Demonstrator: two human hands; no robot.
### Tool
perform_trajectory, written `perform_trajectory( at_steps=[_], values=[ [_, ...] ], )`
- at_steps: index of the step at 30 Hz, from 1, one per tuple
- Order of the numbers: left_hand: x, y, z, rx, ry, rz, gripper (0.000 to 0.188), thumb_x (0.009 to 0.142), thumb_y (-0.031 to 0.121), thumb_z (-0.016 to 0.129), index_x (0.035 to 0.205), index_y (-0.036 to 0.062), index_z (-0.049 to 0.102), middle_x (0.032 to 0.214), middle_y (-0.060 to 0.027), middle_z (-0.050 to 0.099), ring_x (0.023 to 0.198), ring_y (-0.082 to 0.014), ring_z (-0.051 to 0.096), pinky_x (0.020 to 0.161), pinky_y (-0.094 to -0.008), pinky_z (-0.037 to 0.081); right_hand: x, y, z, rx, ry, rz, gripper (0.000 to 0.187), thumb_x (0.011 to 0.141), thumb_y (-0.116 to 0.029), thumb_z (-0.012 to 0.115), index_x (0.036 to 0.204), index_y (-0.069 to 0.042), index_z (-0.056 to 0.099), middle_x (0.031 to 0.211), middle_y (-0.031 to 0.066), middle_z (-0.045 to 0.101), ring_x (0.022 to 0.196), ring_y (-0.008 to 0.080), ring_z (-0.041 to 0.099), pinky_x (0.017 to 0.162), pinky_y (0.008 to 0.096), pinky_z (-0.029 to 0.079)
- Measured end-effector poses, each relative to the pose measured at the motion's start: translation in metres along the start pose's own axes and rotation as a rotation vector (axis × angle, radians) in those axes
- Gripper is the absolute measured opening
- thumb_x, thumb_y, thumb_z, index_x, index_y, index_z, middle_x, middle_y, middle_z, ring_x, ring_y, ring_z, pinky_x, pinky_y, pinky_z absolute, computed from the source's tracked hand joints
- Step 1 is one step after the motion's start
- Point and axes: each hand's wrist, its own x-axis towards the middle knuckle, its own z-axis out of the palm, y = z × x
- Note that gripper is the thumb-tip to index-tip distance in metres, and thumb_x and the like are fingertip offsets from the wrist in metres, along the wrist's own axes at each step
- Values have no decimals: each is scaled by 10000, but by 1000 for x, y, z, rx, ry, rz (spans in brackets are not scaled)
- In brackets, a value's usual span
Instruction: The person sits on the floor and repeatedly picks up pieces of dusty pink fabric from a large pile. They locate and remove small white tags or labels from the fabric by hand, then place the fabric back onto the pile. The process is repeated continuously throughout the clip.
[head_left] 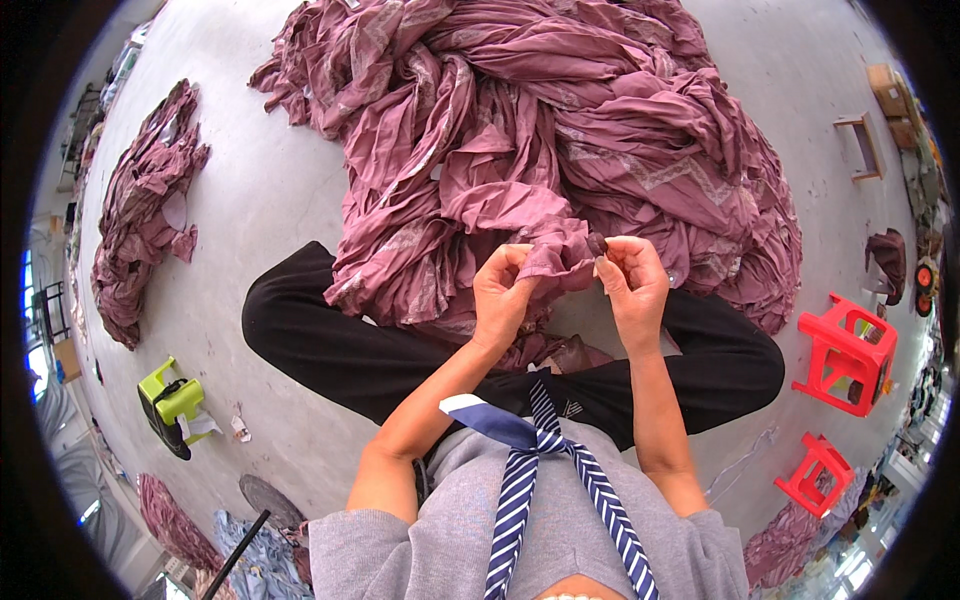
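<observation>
Pale grey floor [270,210] of a large workroom, seen from above as I sit on it with legs folded. At far left lies a loose bundle of dark mauve fabric [135,240], well apart from me, with a lime-green stool [180,402] below it. Across the middle spreads a large heap of mauve cloth [490,140], twisted into long folds and banded with paler patterned strips; its near part reaches my black trousers [330,325]. My left hand [503,295] is closed in a pinch on a raised fold [552,250] at the near side of this heap. Just to the right, my right hand [635,290] is drawn to a narrow pinch, a small dark piece [597,244] at its fingertips; whether that piece is joined to the cloth I cannot tell. I judge the material soft, limp and thin, light at any single fold but heavy and dragging as a mass, little prone to breakage though ready to crease or snag. It is best taken near a free edge, between thumb and forefinger, with slack left behind the grip. At far right stand two red stools, the larger stool [850,352] above the smaller [818,475].
</observation>
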Motion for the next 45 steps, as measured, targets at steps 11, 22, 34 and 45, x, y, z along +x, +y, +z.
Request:
perform_trajectory(
  at_steps=[11, 22, 34, 45],
  values=[
    [20, 33, -28, 133, -334, -497, 196, 789, 76, 697, 948, 24, 595, 773, 24, 603, 657, -17, 518, 587, -153, 385, 24, 13, -16, 51, -305, 278, 126, 882, -151, 607, 844, -42, 556, 678, -98, 437, 587, -19, 345, 499, 162, 259],
    [26, 34, -39, -7, -481, -671, 236, 739, 25, 716, 959, 13, 633, 883, -17, 651, 750, -60, 596, 698, -191, 466, 41, 27, -22, 101, -289, 344, 134, 897, -161, 580, 807, -67, 550, 708, -108, 420, 632, -16, 337, 550, 161, 273],
    [58, 4, -78, 731, -119, -89, 168, 787, 81, 662, 942, 18, 650, 761, 20, 596, 681, -34, 523, 621, -181, 430, 173, -95, -352, -249, 496, -163, 204, 926, -245, 490, 832, -89, 583, 701, -24, 545, 479, 65, 398, 430, 249, 321],
    [78, -8, -114, 1212, 139, 298, 207, 707, 108, 692, 894, 54, 621, 906, -96, 604, 878, -276, 579, 765, -341, 462, 179, 17, -230, -420, 441, -109, 361, 930, -356, 479, 912, -35, 641, 796, 78, 677, 468, 14, 415, 390, 149, 284]
  ],
)
